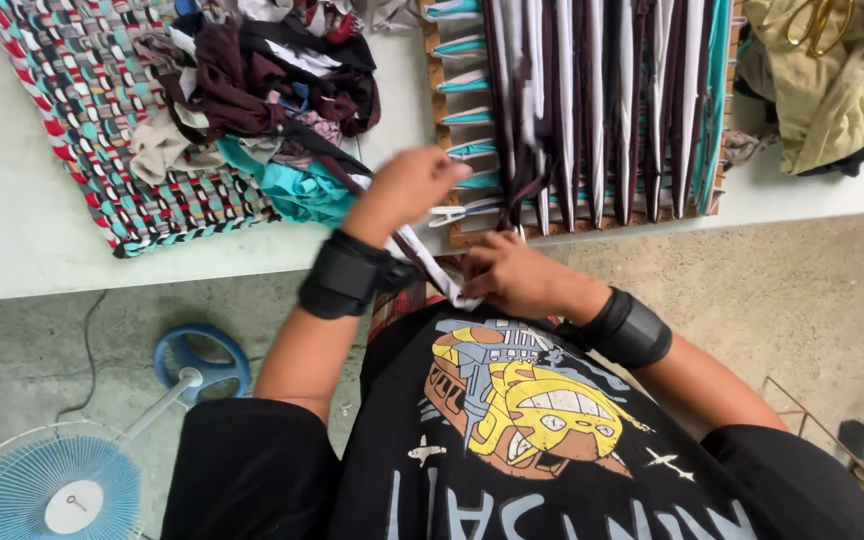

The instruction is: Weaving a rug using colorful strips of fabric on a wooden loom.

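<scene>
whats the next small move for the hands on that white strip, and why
Probably pull the white fabric strip taut and guide it into the wooden loom. The left hand grips it at the loom's near corner while the right hand pinches its lower end near the shirt. The strip hangs between both hands, not yet woven among the stretched strips.

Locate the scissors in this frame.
In the head view, the yellow-handled scissors lie at top right on the olive cloth, right of the wooden loom.
</scene>
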